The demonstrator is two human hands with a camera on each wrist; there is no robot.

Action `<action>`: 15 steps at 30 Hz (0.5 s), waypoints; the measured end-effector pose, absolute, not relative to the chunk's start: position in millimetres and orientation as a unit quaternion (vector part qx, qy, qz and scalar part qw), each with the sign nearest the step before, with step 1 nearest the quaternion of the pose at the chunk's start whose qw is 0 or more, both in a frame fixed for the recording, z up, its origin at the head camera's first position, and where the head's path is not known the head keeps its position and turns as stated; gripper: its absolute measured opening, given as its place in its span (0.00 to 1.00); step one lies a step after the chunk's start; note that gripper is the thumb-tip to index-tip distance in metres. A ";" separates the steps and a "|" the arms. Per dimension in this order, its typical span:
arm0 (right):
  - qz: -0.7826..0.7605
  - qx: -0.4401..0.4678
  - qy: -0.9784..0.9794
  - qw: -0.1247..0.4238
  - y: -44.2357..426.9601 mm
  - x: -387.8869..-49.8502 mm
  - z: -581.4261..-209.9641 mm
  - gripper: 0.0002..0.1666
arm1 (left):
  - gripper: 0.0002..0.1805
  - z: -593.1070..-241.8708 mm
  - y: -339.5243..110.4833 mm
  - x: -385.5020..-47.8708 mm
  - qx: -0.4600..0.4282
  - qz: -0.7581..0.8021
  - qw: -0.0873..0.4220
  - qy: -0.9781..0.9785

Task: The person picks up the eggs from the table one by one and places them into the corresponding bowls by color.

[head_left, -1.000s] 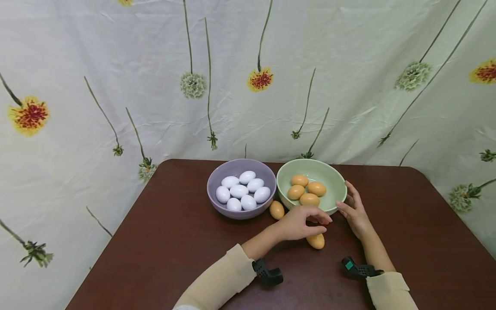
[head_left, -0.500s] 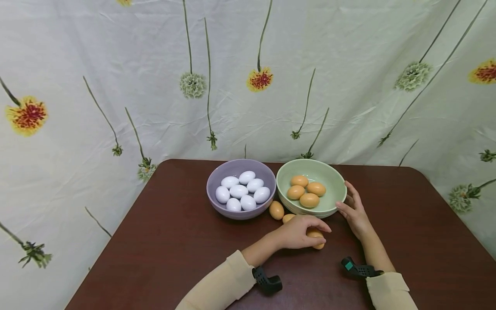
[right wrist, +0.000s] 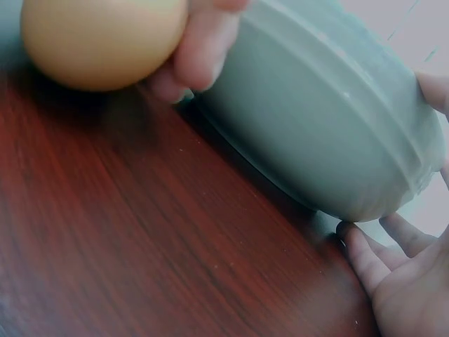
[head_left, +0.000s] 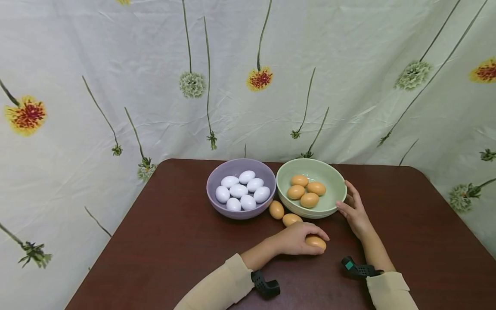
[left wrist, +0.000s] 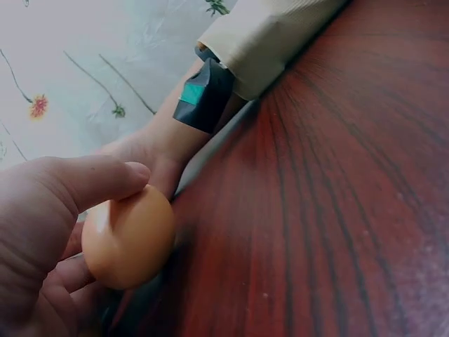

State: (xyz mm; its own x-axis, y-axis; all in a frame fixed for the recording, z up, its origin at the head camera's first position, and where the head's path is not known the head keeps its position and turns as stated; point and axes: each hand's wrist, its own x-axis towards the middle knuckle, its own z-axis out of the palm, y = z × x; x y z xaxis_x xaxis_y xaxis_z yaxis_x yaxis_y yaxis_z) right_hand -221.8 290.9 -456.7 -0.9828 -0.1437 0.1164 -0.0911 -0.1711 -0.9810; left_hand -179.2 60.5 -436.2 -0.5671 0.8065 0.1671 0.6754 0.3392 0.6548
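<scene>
My left hand (head_left: 296, 239) pinches a brown egg (head_left: 316, 242) low over the table, in front of the green bowl (head_left: 333, 196). The left wrist view shows the thumb across the egg (left wrist: 130, 239) and other fingers behind it. At the bowl's right side my right hand (head_left: 355, 212) holds it, thumb at the rim. In the right wrist view, fingers (right wrist: 365, 260) touch the bowl low down near its base. Several brown eggs (head_left: 309, 199) lie inside that bowl. Two more brown eggs rest on the table in front of it, one (head_left: 276, 209) beside the other (head_left: 292, 220), which is partly hidden by my left hand.
A purple bowl (head_left: 213, 199) with several white eggs (head_left: 238, 191) stands left of the green bowl, close against it. Both stand near the back edge of the dark wooden table (head_left: 174, 232). A flowered cloth (head_left: 155, 56) hangs behind.
My left hand has drawn back toward me from beside the green bowl and taken hold of the front egg. An egg it was covering now shows. My right hand stays at the bowl.
</scene>
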 end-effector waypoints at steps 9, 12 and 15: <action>-0.757 -0.090 0.647 0.019 290.8 -222.3 -456.2 0.45 | 0.18 -446.0 58.5 -177.3 0.451 0.345 0.110 0.815; -0.757 -0.087 0.648 0.018 290.5 -222.0 -455.7 0.45 | 0.20 -447.3 57.0 -176.4 0.455 0.342 0.104 0.816; -0.757 -0.084 0.648 0.020 290.3 -221.8 -455.1 0.45 | 0.22 -448.9 54.8 -176.3 0.461 0.335 0.094 0.816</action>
State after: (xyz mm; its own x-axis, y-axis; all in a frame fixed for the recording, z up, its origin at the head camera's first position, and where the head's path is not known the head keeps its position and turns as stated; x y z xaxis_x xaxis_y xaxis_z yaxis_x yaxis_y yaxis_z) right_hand -221.8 290.3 -455.1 -0.9852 -0.1387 0.1010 -0.0783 -0.1603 -0.9839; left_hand -176.3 54.8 -448.9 -0.5573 0.8157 0.1551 0.6894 0.3505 0.6339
